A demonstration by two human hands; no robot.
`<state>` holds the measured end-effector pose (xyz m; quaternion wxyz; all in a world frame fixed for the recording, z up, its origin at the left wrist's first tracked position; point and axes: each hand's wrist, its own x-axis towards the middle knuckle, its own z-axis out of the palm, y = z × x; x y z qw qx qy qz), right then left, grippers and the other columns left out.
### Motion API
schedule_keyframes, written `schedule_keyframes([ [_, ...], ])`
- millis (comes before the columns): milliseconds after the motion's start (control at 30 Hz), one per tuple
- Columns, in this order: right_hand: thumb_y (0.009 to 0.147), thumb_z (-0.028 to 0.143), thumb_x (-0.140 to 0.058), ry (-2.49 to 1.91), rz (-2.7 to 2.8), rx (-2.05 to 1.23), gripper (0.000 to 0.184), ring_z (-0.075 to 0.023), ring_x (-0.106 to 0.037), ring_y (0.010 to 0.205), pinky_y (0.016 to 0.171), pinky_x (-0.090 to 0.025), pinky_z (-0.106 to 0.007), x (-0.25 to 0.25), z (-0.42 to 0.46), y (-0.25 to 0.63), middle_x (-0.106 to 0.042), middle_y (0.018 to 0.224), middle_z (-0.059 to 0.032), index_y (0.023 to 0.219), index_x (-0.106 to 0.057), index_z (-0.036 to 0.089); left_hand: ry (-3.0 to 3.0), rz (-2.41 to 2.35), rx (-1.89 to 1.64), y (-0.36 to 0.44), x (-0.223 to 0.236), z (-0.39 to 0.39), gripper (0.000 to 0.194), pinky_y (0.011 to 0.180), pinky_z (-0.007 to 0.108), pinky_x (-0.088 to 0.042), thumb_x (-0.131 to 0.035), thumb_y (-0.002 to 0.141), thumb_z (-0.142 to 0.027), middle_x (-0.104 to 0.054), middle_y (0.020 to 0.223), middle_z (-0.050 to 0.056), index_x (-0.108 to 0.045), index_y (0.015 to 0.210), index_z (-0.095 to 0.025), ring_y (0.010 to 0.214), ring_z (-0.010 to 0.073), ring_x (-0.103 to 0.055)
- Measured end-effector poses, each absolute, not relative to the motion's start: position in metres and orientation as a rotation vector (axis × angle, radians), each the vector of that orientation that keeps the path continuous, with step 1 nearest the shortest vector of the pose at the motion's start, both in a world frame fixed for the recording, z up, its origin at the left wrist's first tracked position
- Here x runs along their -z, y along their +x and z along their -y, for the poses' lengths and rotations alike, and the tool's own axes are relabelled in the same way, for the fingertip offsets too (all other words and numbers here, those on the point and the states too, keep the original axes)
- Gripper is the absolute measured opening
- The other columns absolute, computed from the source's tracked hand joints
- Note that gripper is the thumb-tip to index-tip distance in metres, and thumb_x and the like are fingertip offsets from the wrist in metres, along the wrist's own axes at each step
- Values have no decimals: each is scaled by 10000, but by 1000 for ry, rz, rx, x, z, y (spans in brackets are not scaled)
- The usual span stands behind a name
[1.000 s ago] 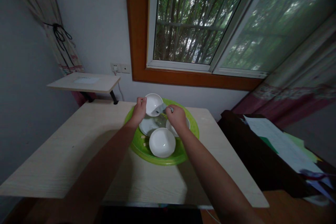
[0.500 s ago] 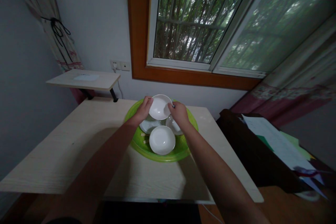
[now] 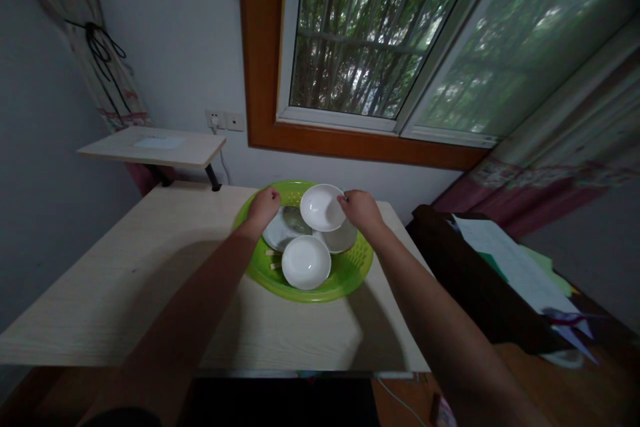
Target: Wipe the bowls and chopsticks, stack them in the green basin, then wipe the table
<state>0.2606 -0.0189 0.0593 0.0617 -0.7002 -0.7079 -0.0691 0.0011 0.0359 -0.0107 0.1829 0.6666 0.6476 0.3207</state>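
White bowl (image 3: 321, 207): was gripped at right rim between closed fingers of right hand (image 3: 362, 209); positioned over far half of perforated green basket (image 3: 345, 277), on bench (image 3: 145, 227). Fingers of left hand (image 3: 263, 209): were curled into fist over basket's left side; could not discern any grip contents. Basket: also contained near bowl (image 3: 307, 262), right-side bowl (image 3: 341, 240) (partly hidden), white dish (image 3: 274, 235) and wooden stick ends (image 3: 273, 252).

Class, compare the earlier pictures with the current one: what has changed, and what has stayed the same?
The left hand has let go of the far round white bowl and moved left. The right hand holds that bowl and has carried it rightward. The near round white bowl stays in the oval green plastic basket.
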Motion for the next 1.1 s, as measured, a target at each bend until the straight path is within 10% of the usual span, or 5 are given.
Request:
schedule_keyframes([
  [700, 1075, 258, -329, -2057, 2127, 113, 429, -233, -675, 1115, 981, -479, -288, -22, -22, 218, -678, 1284, -184, 1254, -692, 114, 2236, -1972, -194, 9, 19, -1, 422, 993, 398, -509, -374, 953, -104, -582, 1378, 263, -644, 1277, -88, 1137, 317, -664],
  [933, 1059, 227, -337, -2104, 2115, 55, 435, -251, -698, 1107, 975, -498, -303, -10, -22, 212, -698, 1256, -218, 1209, -722, 91, 2104, -1964, -71, 5, 19, -5, 311, 981, 408, -506, -472, 928, -107, -709, 1181, 285, -710, 1121, -56, 1168, 346, -678],
  [1100, 1064, 286, -357, -2116, 2132, 28, 443, -265, -698, 1135, 996, -501, -326, -7, -20, 210, -707, 1246, -231, 1193, -731, 86, 2043, -1933, -99, 0, 30, -13, 458, 946, 405, -530, -495, 923, -162, -711, 1205, 288, -590, 1361, -70, 1134, 343, -705],
])
